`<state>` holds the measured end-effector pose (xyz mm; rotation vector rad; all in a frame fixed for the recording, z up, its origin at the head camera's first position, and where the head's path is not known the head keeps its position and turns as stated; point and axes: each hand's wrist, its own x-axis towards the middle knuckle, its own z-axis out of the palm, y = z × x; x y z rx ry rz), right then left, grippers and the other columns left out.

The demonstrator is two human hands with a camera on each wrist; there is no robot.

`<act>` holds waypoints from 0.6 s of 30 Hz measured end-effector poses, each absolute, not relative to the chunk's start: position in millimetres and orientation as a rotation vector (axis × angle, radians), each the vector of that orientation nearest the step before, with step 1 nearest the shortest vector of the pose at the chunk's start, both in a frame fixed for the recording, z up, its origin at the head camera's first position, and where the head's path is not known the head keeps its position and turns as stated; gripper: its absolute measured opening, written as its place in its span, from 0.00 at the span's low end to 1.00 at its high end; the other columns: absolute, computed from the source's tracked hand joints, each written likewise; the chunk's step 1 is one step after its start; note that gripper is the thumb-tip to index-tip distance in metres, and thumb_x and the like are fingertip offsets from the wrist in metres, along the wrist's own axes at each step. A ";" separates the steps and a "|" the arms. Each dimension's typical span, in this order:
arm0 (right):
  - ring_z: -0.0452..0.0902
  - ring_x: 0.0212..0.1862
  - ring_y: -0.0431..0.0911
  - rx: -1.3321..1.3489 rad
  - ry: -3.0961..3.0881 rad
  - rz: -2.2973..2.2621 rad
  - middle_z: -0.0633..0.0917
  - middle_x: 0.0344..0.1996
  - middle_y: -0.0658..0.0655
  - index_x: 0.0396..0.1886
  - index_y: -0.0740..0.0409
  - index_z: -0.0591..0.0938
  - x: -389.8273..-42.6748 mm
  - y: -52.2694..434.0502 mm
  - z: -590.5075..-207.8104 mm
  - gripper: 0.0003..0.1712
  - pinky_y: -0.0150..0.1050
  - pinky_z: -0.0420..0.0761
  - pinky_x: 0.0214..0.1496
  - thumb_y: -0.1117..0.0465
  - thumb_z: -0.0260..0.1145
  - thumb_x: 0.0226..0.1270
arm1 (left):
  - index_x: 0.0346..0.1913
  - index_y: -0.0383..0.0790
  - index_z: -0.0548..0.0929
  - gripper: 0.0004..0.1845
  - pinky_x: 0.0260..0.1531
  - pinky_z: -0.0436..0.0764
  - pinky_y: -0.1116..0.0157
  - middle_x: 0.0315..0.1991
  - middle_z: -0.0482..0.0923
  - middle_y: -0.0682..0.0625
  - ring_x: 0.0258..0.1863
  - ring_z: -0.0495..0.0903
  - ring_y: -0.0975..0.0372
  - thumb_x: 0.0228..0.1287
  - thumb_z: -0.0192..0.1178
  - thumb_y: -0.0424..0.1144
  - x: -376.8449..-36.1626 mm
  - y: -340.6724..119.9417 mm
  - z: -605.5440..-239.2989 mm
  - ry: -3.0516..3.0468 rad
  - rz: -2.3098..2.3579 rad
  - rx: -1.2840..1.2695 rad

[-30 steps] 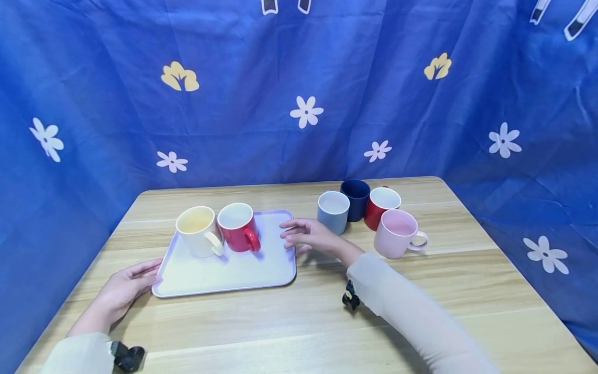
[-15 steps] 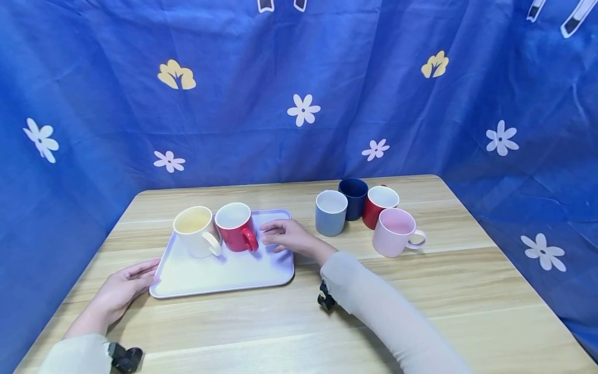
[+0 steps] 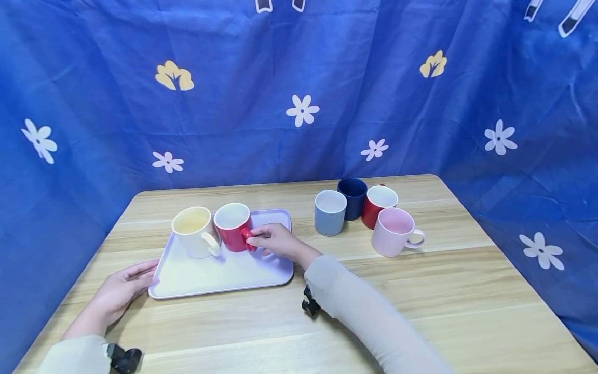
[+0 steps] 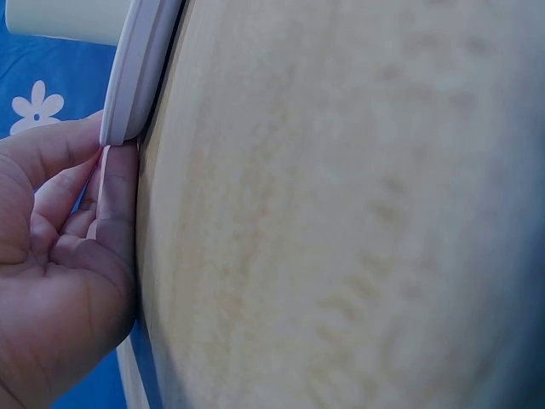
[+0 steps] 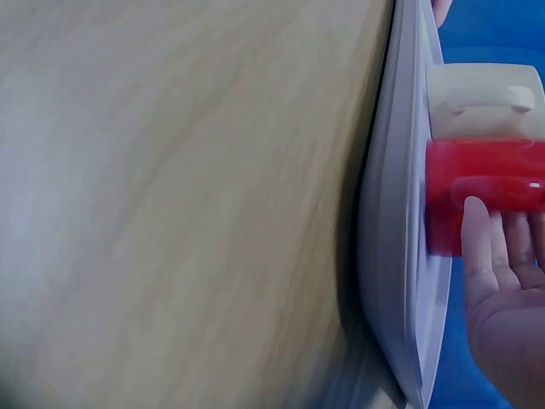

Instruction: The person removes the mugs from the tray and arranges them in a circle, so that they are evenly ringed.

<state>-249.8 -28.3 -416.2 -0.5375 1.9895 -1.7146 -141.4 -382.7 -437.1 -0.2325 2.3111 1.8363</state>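
Red mug (image 3: 233, 227) stands left of centre on the lilac tray (image 3: 224, 272), touching the cream mug (image 3: 193, 231); my right hand (image 3: 275, 241) touches its handle, fingers loosely straight. My left hand (image 3: 122, 289) rests open against the tray's lower-left edge on the tabletop (image 3: 420, 291).

Right of centre in the head view, four mugs are clustered on the wooden desk (image 3: 420, 291): a grey-blue mug (image 3: 329, 212), a dark blue mug (image 3: 353, 198) behind it, a second red mug (image 3: 379, 206) and, nearest the camera, a pink mug (image 3: 394, 231) with its handle turned right. A blue curtain (image 3: 299, 88) printed with white and yellow flowers is hung behind the desk.
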 end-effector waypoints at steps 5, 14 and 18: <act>0.81 0.41 0.56 -0.519 1.993 -1.746 0.86 0.35 0.63 0.45 0.67 0.83 -247.5 -37.6 -418.2 0.13 0.44 0.85 0.37 0.64 0.66 0.65 | 0.67 0.19 0.58 0.36 0.42 0.79 0.75 0.43 0.78 0.65 0.41 0.76 0.79 0.62 0.64 0.33 -141.7 -384.1 -437.7 2.314 1.840 -0.229; 0.83 0.39 0.51 -0.477 1.960 -1.824 0.86 0.32 0.62 0.41 0.71 0.83 -244.7 -42.1 -417.4 0.10 0.43 0.84 0.42 0.66 0.64 0.66 | 0.67 0.16 0.55 0.37 0.41 0.79 0.76 0.44 0.78 0.64 0.41 0.76 0.79 0.63 0.62 0.32 -142.0 -383.8 -437.9 2.340 1.807 -0.238; 0.83 0.38 0.51 -0.462 1.959 -1.842 0.86 0.32 0.65 0.44 0.72 0.83 -243.7 -42.2 -418.4 0.12 0.45 0.84 0.43 0.67 0.64 0.66 | 0.67 0.17 0.55 0.37 0.41 0.80 0.75 0.44 0.78 0.64 0.41 0.76 0.79 0.63 0.63 0.32 -141.8 -383.8 -438.5 2.337 1.814 -0.236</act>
